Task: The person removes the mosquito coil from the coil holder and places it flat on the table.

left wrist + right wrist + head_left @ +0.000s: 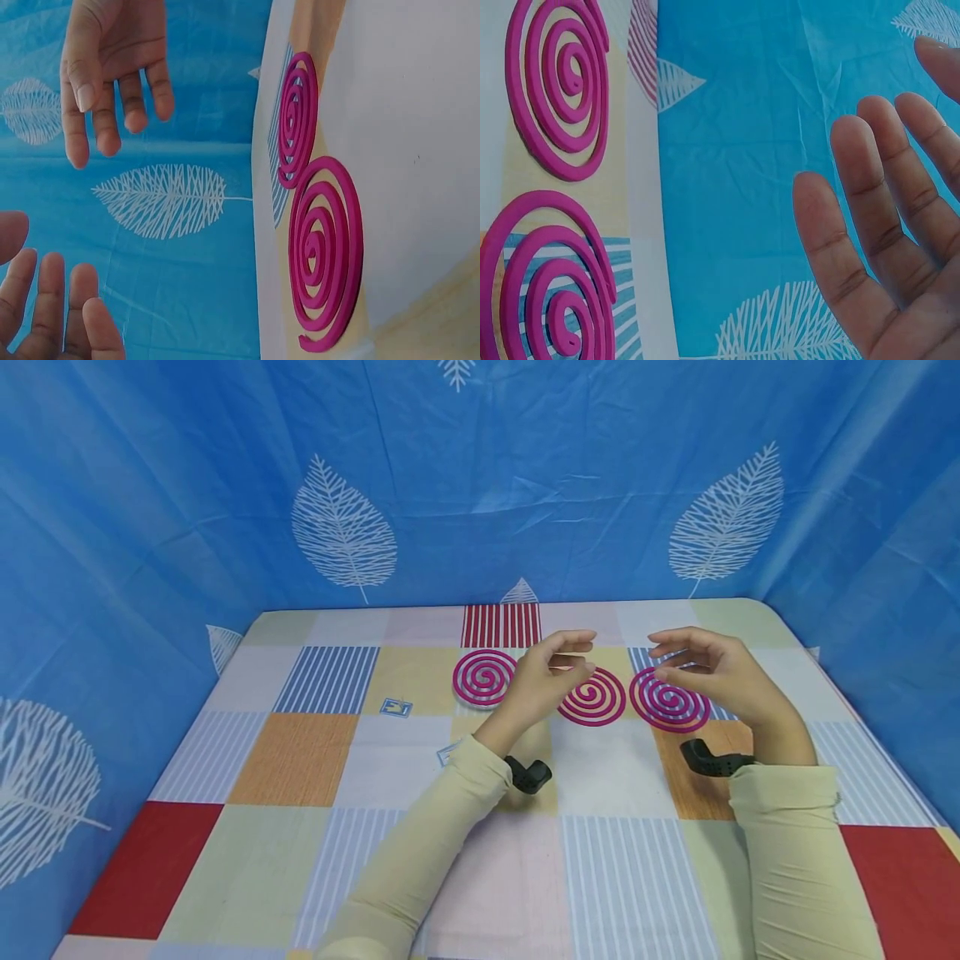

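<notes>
Across the cloth (615,768), head view gives me three coils (486,677) in a row; wrist views frame two each, but better show left hand (542,683) and right hand (723,675) raised clear, fingers loosely spread. Blue print (396,707): too small to read.

Three cameras on one person, one up high and two down at the wrists.
From the head, the view peers forward and down across the patchwork tablecloth (615,777), far enough back for both forearms and the blue leaf-print curtain (480,502). The left wrist view sits low and near, tipped sideways with the cloth on its right, catching fingers of the left hand (543,677) and, across, the right hand (723,672). The right wrist view, tipped the other way, looks closer still. All three share the middle magenta spiral coil (590,696) and the right magenta spiral coil (671,699).
</notes>
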The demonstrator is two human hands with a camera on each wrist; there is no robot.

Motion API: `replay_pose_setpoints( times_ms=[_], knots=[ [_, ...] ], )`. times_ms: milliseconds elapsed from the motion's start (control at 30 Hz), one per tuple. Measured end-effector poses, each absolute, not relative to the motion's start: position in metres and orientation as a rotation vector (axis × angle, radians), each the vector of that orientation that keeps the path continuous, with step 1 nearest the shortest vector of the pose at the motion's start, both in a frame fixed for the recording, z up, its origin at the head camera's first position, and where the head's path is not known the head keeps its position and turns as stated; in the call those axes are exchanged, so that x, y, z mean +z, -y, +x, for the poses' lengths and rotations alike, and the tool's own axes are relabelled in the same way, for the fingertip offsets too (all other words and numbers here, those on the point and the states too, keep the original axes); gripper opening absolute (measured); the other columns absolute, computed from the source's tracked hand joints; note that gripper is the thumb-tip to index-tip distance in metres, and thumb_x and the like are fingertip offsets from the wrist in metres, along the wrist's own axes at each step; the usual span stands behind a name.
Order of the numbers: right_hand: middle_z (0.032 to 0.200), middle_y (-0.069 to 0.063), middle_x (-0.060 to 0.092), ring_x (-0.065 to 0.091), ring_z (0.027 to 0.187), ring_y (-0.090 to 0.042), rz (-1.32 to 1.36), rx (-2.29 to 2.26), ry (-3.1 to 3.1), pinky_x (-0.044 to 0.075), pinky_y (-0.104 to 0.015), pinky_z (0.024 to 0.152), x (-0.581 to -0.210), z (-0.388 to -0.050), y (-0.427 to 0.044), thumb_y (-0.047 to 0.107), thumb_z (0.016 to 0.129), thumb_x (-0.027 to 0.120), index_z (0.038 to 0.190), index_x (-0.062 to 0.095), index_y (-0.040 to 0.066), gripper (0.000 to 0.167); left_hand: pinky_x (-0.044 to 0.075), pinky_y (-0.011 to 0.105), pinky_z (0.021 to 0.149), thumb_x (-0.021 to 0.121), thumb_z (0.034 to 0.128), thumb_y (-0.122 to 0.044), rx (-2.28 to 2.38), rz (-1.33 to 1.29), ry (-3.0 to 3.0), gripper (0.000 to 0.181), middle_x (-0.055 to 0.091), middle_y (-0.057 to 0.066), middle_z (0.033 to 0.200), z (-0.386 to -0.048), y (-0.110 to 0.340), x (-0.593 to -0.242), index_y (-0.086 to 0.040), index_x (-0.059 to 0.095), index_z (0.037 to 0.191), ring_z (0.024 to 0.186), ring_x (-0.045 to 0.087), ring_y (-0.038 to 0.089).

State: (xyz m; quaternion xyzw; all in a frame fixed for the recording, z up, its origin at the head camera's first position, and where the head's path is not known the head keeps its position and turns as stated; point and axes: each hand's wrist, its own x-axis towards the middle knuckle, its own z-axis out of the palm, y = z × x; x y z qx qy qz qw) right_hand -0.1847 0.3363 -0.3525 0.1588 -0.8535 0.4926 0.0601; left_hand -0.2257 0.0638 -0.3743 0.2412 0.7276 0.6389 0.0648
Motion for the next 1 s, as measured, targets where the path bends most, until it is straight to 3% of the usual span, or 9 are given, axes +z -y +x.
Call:
replay_pose_setpoints(
  times_ms=[233, 500, 1000],
  knots=[
    [0.114, 0.018, 0.073, 0.069, 0.101, -0.002, 0.547, 1.501, 2.575, 0.055, -0.012, 0.088, -0.355, -0.188, -0.331, -0.01, 0.096, 0.071, 0.131, 0.073, 0.025, 0.05, 0.057, 0.028, 0.098, 0.07, 0.103, -0.007, 1.93, 0.719, -2.198, 0.043, 0.069, 0.015, 0.14, -0.225, -0.056, -0.373, -0.007, 0.066, 0.146, 0.121, 0.068, 0.025],
    [0.114, 0.014, 0.072, 0.068, 0.101, -0.003, 0.572, 1.464, 2.625, 0.053, -0.012, 0.089, -0.353, -0.189, -0.318, -0.007, 0.098, 0.071, 0.135, 0.066, -0.007, 0.037, 0.056, 0.029, 0.101, 0.069, 0.1035, -0.006, 1.912, 0.736, -2.217, 0.043, 0.068, 0.017, 0.141, -0.226, -0.045, -0.372, -0.005, 0.065, 0.146, 0.123, 0.067, 0.028],
    [0.113, 0.012, 0.071, 0.068, 0.1, -0.002, 0.62, 1.432, 2.673, 0.054, -0.013, 0.088, -0.355, -0.19, -0.304, -0.006, 0.099, 0.072, 0.138, 0.066, -0.008, 0.039, 0.054, 0.031, 0.104, 0.069, 0.1049, -0.006, 1.875, 0.744, -2.27, 0.042, 0.069, 0.016, 0.141, -0.228, -0.024, -0.374, -0.004, 0.064, 0.146, 0.126, 0.068, 0.031]
  ],
)
